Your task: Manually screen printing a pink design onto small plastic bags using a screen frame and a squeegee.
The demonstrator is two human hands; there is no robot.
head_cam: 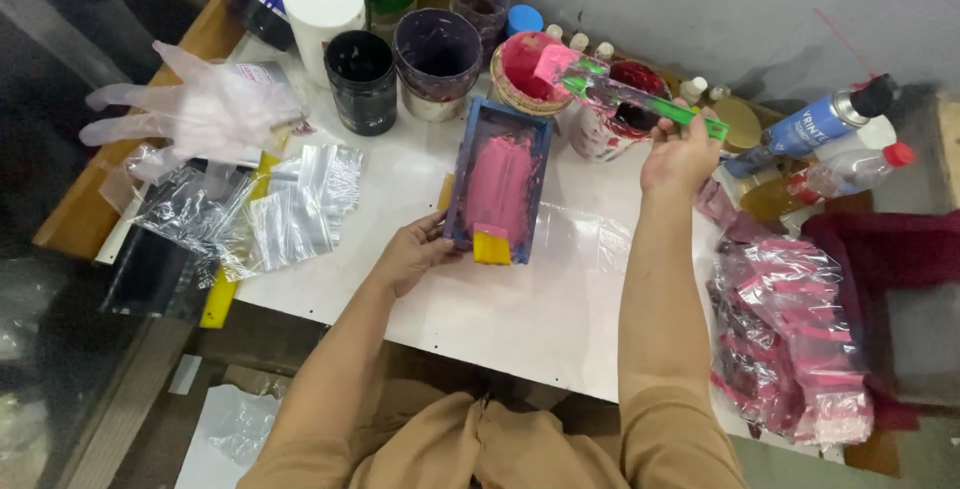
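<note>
The left hand (412, 252) grips the near-left corner of a blue tray (497, 185) smeared pink, mid tabletop (520, 314). At two o'clock, the right hand (678, 156) pinches a green scraper (640, 99) over a pink pot (527, 71).

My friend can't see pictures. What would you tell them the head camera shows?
A person's left hand steadies a small blue tray smeared with pink paint on a white table, while the right hand holds a green scraper tipped with pink. Paint pots, a spray can, clear bags and a plastic glove lie around.
</note>
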